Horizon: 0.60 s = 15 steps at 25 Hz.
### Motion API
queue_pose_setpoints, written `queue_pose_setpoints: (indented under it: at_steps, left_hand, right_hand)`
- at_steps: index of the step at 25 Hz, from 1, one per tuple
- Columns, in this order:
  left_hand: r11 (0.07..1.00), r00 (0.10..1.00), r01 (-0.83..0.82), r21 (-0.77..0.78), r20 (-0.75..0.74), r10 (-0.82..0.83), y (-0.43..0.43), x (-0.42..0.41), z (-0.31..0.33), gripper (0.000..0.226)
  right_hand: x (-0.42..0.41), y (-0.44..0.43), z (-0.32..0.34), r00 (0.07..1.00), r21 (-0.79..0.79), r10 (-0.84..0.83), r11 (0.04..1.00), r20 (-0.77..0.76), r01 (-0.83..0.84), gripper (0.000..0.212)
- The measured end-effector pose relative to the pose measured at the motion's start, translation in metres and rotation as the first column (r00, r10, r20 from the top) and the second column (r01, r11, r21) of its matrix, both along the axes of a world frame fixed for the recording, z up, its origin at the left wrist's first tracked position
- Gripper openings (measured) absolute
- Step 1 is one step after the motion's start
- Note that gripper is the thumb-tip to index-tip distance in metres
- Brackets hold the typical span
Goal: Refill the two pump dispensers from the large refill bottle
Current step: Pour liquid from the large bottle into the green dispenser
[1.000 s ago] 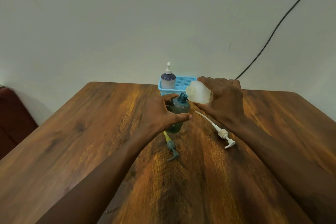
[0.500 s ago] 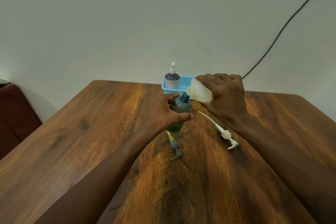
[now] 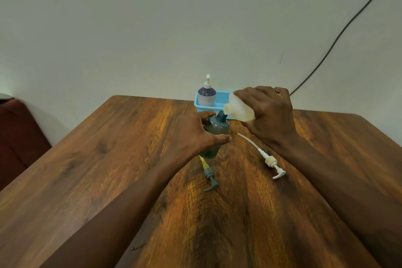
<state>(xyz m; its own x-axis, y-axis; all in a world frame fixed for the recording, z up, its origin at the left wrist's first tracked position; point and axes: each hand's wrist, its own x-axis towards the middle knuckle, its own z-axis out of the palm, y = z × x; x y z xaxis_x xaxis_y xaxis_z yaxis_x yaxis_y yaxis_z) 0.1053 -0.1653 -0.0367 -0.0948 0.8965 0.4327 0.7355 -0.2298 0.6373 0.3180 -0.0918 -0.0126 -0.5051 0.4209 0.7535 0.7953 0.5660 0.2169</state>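
My left hand [image 3: 195, 135] grips a dark grey-green dispenser bottle [image 3: 215, 132] that stands on the wooden table [image 3: 108, 169] with its neck uncapped. My right hand [image 3: 269, 115] holds the translucent white refill bottle [image 3: 240, 110] tipped to the left, its mouth right at the grey bottle's neck. No liquid stream is visible. The grey pump head [image 3: 208, 175] with a yellowish tube lies on the table in front of the grey bottle. A white pump head [image 3: 268, 160] with a long tube lies to its right.
A light blue basket [image 3: 221, 99] stands at the table's far edge against the wall, with a purple-and-white pump dispenser [image 3: 206, 94] inside it. A black cable [image 3: 339, 35] runs up the wall at right. A dark red seat [image 3: 17, 137] is at left.
The white refill bottle has been lifted and tipped further, and its mouth has come to the grey bottle's neck. My left hand has kept its hold on the grey bottle.
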Motion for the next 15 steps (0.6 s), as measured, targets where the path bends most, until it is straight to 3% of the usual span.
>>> queue_pose_setpoints:
  at_steps: [15]
  left_hand:
    - [1.0, 1.0, 0.005, -0.012, 0.001, -0.005, 0.0004, -0.0013, -0.0017, 0.094]
  right_hand:
    - [-0.0011, -0.002, 0.0066, 1.0, 0.014, 0.009, 1.0, -0.008, -0.009, 0.071]
